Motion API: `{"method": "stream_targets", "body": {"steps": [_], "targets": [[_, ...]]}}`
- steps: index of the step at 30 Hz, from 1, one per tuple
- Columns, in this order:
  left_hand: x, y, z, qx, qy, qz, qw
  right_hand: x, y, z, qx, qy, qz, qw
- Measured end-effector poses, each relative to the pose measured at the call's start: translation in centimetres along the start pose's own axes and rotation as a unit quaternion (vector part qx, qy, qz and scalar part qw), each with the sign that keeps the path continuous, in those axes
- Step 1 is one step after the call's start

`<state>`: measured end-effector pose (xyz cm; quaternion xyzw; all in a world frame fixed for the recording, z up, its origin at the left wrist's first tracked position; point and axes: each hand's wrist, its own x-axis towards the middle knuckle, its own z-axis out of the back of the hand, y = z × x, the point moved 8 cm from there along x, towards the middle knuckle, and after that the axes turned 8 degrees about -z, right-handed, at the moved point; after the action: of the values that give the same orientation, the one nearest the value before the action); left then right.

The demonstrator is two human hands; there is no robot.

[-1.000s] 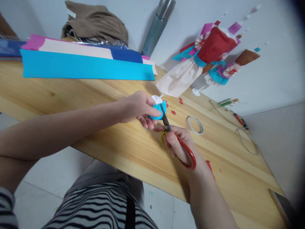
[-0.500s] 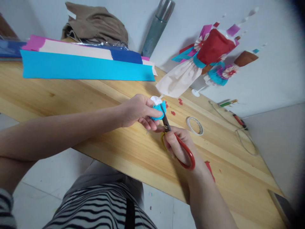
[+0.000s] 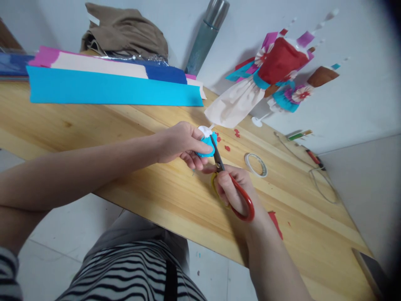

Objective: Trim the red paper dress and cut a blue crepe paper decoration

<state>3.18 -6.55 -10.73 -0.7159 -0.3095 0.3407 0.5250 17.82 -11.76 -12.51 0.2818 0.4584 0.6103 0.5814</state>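
A pale wooden table [image 3: 150, 188] is running slantwise across the view, its grain and a knot showing; a white wall [image 3: 369, 83] is rising behind it, and light floor tiles [image 3: 216, 271] are showing below its near edge, beside a striped shirt [image 3: 125, 276]. Along the back, coloured strips [image 3: 115, 88] are lying in a pile, bright blue in front; brown cloth [image 3: 131, 33] is sitting behind them, a bottle [image 3: 203, 42] is standing by the wall, and a red dress [image 3: 280, 60] and a brown dress [image 3: 322, 76] are standing on white bases to the right. Tape [image 3: 247, 161], red scraps [image 3: 227, 148] and a cord [image 3: 327, 194] are lying farther right.

The cloth is bearing a small white patch [image 3: 94, 19], too blurred to read; marks inside the tape are staying too small to make out.

The left hand [image 3: 184, 144] is pinching the blue piece [image 3: 205, 153] between thumb and fingers, above the table and just beside the red dress's base; the right hand [image 3: 233, 188] is closing its fingers round the handles of the scissors [image 3: 218, 165], whose blades are overlapping the piece; whether they are cutting, I cannot tell.
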Motion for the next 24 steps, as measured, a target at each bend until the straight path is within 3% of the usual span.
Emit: {"method": "stream_targets", "body": {"steps": [4, 9, 13, 18, 24], "targets": [[0.2, -0.4, 0.3, 0.038, 0.032, -0.011, 0.999, 0.3, -0.2, 0.6, -0.025, -0.027, -0.025, 0.999], [0.7, -0.7, 1.1, 0.062, 0.029, -0.036, 0.997, 1.1, -0.9, 1.9, -0.233, -0.102, -0.080, 0.964], [0.9, -0.6, 1.6, 0.077, 0.014, -0.031, 0.996, 1.3, -1.2, 1.0, -0.320, -0.066, -0.109, 0.939], [0.9, -0.4, 1.6, 0.069, -0.002, -0.032, 0.997, 0.6, 0.0, 0.0, -0.394, -0.014, -0.057, 0.917], [1.0, 0.2, 1.2, 0.087, 0.012, -0.041, 0.995, -0.3, 1.1, 1.3, -0.404, -0.065, -0.024, 0.912]]}}
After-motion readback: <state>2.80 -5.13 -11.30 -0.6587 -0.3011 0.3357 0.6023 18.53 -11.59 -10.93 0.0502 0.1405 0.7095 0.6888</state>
